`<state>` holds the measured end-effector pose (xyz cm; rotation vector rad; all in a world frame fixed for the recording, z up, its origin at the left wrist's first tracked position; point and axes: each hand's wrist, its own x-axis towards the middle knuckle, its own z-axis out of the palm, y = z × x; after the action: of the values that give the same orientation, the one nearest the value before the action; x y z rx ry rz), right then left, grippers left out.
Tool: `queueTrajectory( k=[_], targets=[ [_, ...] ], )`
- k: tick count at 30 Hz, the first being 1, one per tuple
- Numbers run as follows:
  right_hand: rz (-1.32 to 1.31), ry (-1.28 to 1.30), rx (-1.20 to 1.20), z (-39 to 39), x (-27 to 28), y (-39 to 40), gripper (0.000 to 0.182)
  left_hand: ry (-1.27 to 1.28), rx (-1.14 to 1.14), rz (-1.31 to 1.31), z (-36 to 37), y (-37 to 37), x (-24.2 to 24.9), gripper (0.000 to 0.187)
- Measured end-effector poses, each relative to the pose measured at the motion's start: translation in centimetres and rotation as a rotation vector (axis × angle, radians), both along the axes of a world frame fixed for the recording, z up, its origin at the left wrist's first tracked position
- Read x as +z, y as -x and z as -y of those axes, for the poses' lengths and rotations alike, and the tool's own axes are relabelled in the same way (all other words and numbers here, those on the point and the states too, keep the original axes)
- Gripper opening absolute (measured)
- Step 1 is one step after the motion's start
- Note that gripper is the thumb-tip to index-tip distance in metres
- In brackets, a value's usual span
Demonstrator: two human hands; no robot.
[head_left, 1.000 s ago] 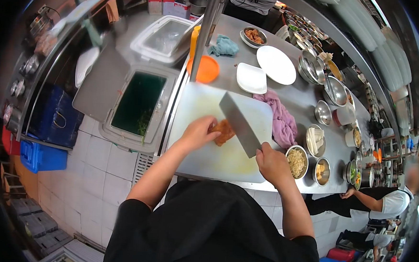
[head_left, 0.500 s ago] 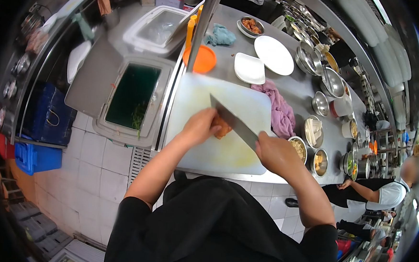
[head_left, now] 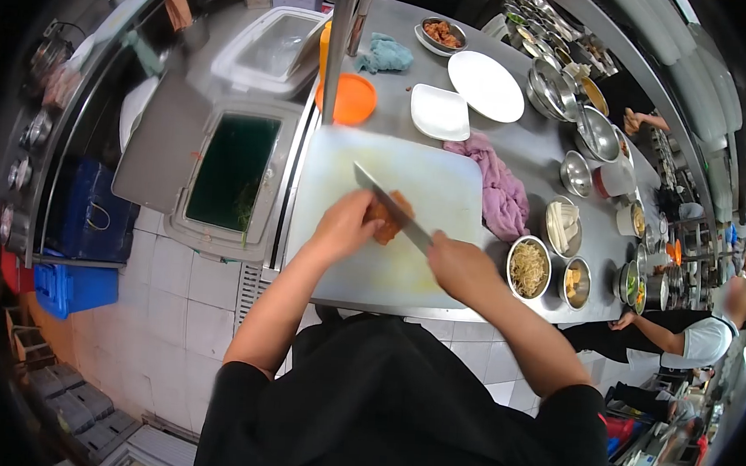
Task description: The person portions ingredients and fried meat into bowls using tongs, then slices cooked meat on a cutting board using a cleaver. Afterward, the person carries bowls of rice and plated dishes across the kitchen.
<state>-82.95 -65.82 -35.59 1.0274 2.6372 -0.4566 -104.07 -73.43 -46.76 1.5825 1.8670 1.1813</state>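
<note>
My right hand (head_left: 465, 268) is closed around the handle of a large kitchen knife (head_left: 413, 230), its blade slanting up and to the left. The blade crosses over a browned piece of fried meat (head_left: 385, 232), part of which shows on the far side of the steel. My left hand (head_left: 344, 226) grips the meat's near left side with curled fingers, close beside the blade. Beneath both hands lies a white cutting board (head_left: 337, 269) with faint yellow stains.
Beyond the board are an orange plate (head_left: 355, 99), a square white plate (head_left: 439, 113) and an oval white plate (head_left: 486, 86). A purple cloth (head_left: 500, 194) lies along its right side, near a bowl of bean sprouts (head_left: 529, 267). A metal post (head_left: 338, 68) rises at the back left.
The knife and my right hand have shifted left, so the blade now crosses the meat. My left hand stays on the meat. Another person's hand has appeared at the upper right.
</note>
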Motion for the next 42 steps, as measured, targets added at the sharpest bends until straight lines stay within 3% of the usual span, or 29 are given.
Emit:
queueTrajectory(
  k=[1,5,7,10,17,19,20,27,33,37,42],
  targets=[
    [-0.064,-0.032,-0.043,-0.5,-4.7,1.1,0.021,-0.029,0.003,-0.015,0.0,-0.3,-0.1,0.031],
    [-0.167,0.014,-0.104,-0.2,-6.8,2.8,0.022,0.037,-0.036,-0.039,0.4,-0.7,0.1,0.031],
    [-0.274,-0.006,-0.016,-1.6,-7.5,1.9,0.023,-0.022,0.036,-0.014,0.1,-1.1,0.8,0.031],
    [-0.143,0.054,-0.017,-1.7,-5.9,-0.6,0.023,-0.072,0.127,-0.036,-0.5,-2.0,0.4,0.030],
    [-0.152,0.089,-0.019,-0.3,-3.0,-9.8,0.024,-0.157,0.181,-0.076,0.4,-2.2,-1.5,0.027],
    [-0.149,0.057,-0.021,0.5,0.1,-10.7,0.026,-0.153,0.130,0.173,1.3,-3.4,-0.1,0.025],
    [-0.135,0.023,-0.042,1.0,1.1,-11.0,0.026,-0.152,0.142,0.171,1.3,-3.9,-0.5,0.025],
    [-0.135,-0.057,0.061,0.9,4.9,-4.7,0.022,-0.255,0.162,0.067,0.0,-3.3,-4.2,0.029],
    [-0.013,-0.042,0.098,1.6,6.7,-1.9,0.022,-0.262,0.157,0.007,0.3,-1.7,-3.1,0.031],
    [0.062,-0.016,0.075,1.3,6.2,0.3,0.024,-0.295,0.146,-0.018,0.2,-1.1,-3.2,0.029],
    [-0.043,0.031,0.026,-0.9,-0.2,4.7,0.028,-0.317,0.140,-0.054,-0.1,-1.8,-3.1,0.029]
  ],
)
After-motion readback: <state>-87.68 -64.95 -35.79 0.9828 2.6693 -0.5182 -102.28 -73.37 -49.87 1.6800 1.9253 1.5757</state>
